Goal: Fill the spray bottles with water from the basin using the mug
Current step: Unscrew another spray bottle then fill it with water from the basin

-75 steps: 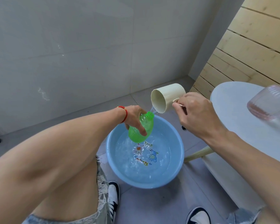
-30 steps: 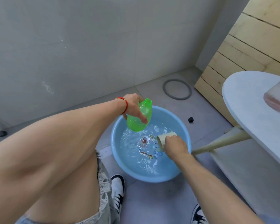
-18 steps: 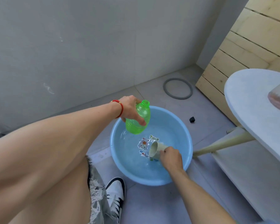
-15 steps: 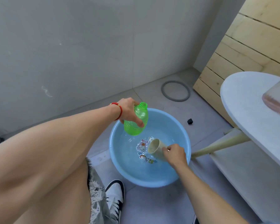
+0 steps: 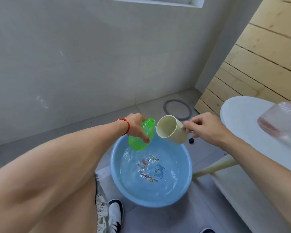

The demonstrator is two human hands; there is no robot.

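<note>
Green spray bottle, uncapped and tilted with its open neck toward the right, hangs over the far rim of the blue basin, gripped round its ribbed middle by the left hand, whose fingers curl over the front of the plastic; a red cord circles that wrist. It looks thin-walled and translucent, so it should be light and easily dented, likely slick where wet, and the waist hold seems a sound one as long as the squeeze stays gentle enough not to push water back out. Just right of the neck, close but not touching, the cream mug lies tipped on its side with its mouth facing the bottle, and the right hand pinches its handle between thumb and fingers. Rigid and heavier when full, the mug is best steered by that handle, with a slow tilt, since the bottle's mouth is narrow and spill seems likely. Below, the basin holds rippling water over printed cartoon stickers. Farther right a white round table carries a clear pinkish bottle, blurred at the frame edge, apparently waiting its turn.
</note>
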